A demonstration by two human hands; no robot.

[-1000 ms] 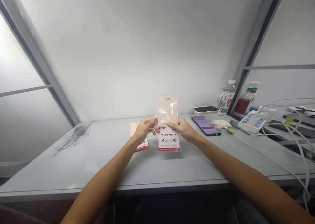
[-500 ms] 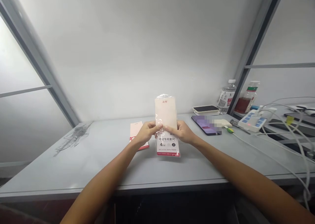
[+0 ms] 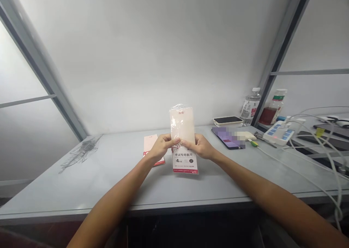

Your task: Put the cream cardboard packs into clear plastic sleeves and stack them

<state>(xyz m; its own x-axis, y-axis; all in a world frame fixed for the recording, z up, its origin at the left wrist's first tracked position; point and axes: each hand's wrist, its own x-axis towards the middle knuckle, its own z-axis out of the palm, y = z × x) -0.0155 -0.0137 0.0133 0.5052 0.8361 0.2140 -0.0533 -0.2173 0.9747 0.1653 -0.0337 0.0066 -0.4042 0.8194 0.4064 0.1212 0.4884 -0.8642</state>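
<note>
A flat ruler set packet in a clear plastic sleeve stands upright in front of me, its pale pink upper part and white, red-edged lower part facing me. My left hand grips its left edge, thumb across the front. On the opposite edge my right hand is closed the same way, and the two thumbs nearly meet at mid-packet. The fingers behind the packet are hidden. Another pink and red packet lies on the grey desk, partly covered by my left hand.
Crumpled clear plastic lies at the left. To the right are a purple-screened phone, a second phone on a white box, a water bottle, a jar of red liquid, a power strip and loose white cables.
The packet has shifted very slightly left and tilted a little, so the glare on its sleeve differs. Both hands keep the same hold.
</note>
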